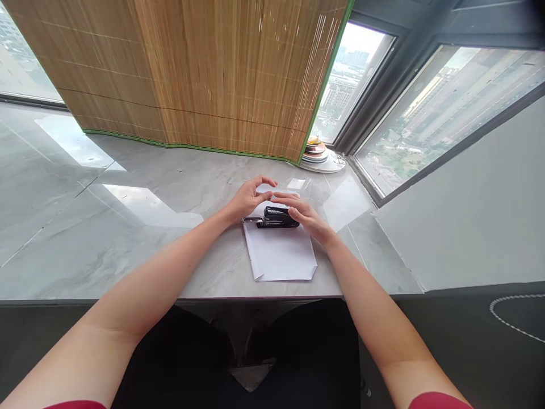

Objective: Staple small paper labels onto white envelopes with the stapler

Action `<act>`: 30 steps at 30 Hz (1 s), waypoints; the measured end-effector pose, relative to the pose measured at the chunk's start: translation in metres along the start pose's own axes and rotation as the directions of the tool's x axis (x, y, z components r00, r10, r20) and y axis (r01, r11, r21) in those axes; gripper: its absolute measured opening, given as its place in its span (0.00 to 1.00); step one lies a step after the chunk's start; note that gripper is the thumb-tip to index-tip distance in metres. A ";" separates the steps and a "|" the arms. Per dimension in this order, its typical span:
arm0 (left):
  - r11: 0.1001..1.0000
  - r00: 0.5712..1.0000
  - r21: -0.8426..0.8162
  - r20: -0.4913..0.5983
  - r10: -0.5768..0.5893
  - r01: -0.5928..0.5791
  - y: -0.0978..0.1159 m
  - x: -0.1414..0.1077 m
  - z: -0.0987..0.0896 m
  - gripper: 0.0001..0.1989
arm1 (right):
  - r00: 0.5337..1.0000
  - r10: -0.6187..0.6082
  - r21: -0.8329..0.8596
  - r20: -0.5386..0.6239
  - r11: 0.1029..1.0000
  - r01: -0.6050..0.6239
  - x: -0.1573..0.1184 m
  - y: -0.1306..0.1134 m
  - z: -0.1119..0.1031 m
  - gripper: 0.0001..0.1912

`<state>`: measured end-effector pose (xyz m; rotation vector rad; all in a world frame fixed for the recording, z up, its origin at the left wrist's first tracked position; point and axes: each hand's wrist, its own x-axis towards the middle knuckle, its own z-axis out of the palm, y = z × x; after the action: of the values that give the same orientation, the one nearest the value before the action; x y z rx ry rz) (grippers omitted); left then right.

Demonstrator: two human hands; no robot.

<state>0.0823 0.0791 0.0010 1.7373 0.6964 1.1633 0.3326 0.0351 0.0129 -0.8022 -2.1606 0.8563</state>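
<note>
A black stapler (279,218) lies on folded white paper (282,255), its metal part sticking out to the left. My left hand (247,200) is just behind the stapler's left end. Its thumb tip seems pressed to a finger, while the index finger curves above; anything pinched there is too small to make out. My right hand (309,217) hovers at the stapler's right end, fingers stretched leftward and thumb apart over the black body. Its fingertips meet or nearly meet the left thumb tip. Part of the stapler's right end is hidden by this hand.
The grey marble-like counter (140,250) ends in front of my lap. A bamboo blind (204,74) with green edging hangs to the counter's back. Stacked plates (317,156) stand by the window corner. Something clear and shiny (297,183) lies behind my hands.
</note>
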 end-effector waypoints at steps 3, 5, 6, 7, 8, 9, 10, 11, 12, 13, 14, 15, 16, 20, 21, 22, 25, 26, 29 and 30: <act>0.998 1.000 0.058 0.004 0.002 -0.002 0.002 0.000 -0.001 0.18 | 1.000 -0.013 -0.053 0.006 0.999 0.013 0.001 0.007 0.002 0.28; 0.997 1.000 0.078 0.005 -0.001 0.001 0.004 -0.001 -0.001 0.19 | 0.999 -0.036 -0.062 -0.012 0.997 0.036 0.002 0.008 0.002 0.26; 0.997 1.000 0.081 0.005 -0.001 0.001 0.005 -0.001 -0.001 0.20 | 0.998 -0.051 -0.059 -0.021 0.997 0.049 0.002 0.007 0.003 0.25; 0.997 1.000 0.071 0.004 0.000 -0.001 0.006 0.000 0.000 0.22 | 0.998 -0.063 -0.052 -0.028 0.997 0.061 0.002 0.005 0.003 0.25; 0.999 1.000 0.045 0.000 0.003 -0.003 0.007 0.000 0.000 0.24 | 0.997 -0.068 -0.042 -0.039 0.997 0.066 0.003 0.002 0.004 0.24; 1.000 1.000 0.008 -0.004 0.007 -0.007 0.007 0.000 0.001 0.27 | 0.997 -0.064 -0.029 -0.052 0.998 0.063 0.003 0.000 0.004 0.25; 0.999 1.000 -0.031 -0.009 0.012 -0.012 0.007 0.001 0.001 0.30 | 0.996 -0.050 -0.011 -0.068 0.999 0.049 0.003 -0.003 0.004 0.25; 0.998 1.000 -0.062 -0.019 0.016 -0.017 0.006 0.002 0.000 0.31 | 0.995 -0.026 0.008 -0.092 1.000 0.027 0.003 -0.005 0.004 0.25; 0.997 0.999 -0.075 -0.040 0.017 -0.020 0.006 0.002 -0.001 0.31 | 0.992 0.006 0.028 -0.128 1.000 -0.002 0.002 -0.007 0.004 0.26; 0.998 0.997 -0.059 -0.077 0.013 -0.018 0.005 0.003 -0.004 0.29 | 0.983 0.042 0.046 -0.179 0.998 -0.034 0.002 -0.006 0.002 0.26; 1.000 0.991 -0.011 -0.132 0.005 -0.007 0.004 0.003 -0.008 0.25 | 0.966 0.082 0.058 -0.244 0.996 -0.070 0.002 -0.004 0.000 0.27; 0.997 0.980 0.070 -0.199 -0.004 0.018 0.003 0.003 -0.013 0.20 | 0.939 0.128 0.060 -0.321 0.992 -0.114 0.002 0.000 -0.003 0.27; 0.982 0.964 0.179 -0.267 -0.011 0.061 0.002 0.003 -0.020 0.16 | 0.896 0.177 0.051 -0.407 0.984 -0.171 0.001 0.006 -0.008 0.27; 0.674 0.902 0.655 -0.431 -0.040 0.343 -0.002 -0.001 -0.046 0.13 | 0.659 0.350 -0.076 -0.666 0.847 -0.526 -0.005 0.034 -0.027 0.25; 0.568 0.893 0.718 -0.445 -0.070 0.402 -0.003 -0.002 -0.050 0.16 | 0.617 0.377 -0.120 -0.691 0.781 -0.612 -0.007 0.039 -0.031 0.24; 0.475 0.886 0.760 -0.451 -0.107 0.444 -0.003 -0.003 -0.052 0.19 | 0.591 0.401 -0.167 -0.700 0.712 -0.682 -0.009 0.043 -0.033 0.24; 0.315 0.881 0.824 -0.421 -0.215 0.471 -0.003 -0.005 -0.054 0.23 | 0.597 0.477 -0.317 -0.645 0.544 -0.777 -0.013 0.046 -0.032 0.25; 0.301 0.883 0.833 -0.408 -0.232 0.464 -0.002 -0.005 -0.054 0.22 | 0.616 0.504 -0.371 -0.606 0.506 -0.779 -0.014 0.046 -0.030 0.24; 0.331 0.889 0.827 -0.397 -0.228 0.454 -0.005 -0.005 -0.058 0.19 | 0.670 0.539 -0.479 -0.510 0.470 -0.742 -0.014 0.049 -0.023 0.22; 0.354 0.891 0.818 -0.400 -0.214 0.452 -0.007 -0.005 -0.060 0.18 | 0.682 0.525 -0.471 -0.510 0.493 -0.731 -0.014 0.051 -0.023 0.21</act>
<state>0.0255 0.1004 0.0014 2.1258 2.0401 0.6688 0.3725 0.0631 -0.0173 -2.0627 -1.8409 0.2060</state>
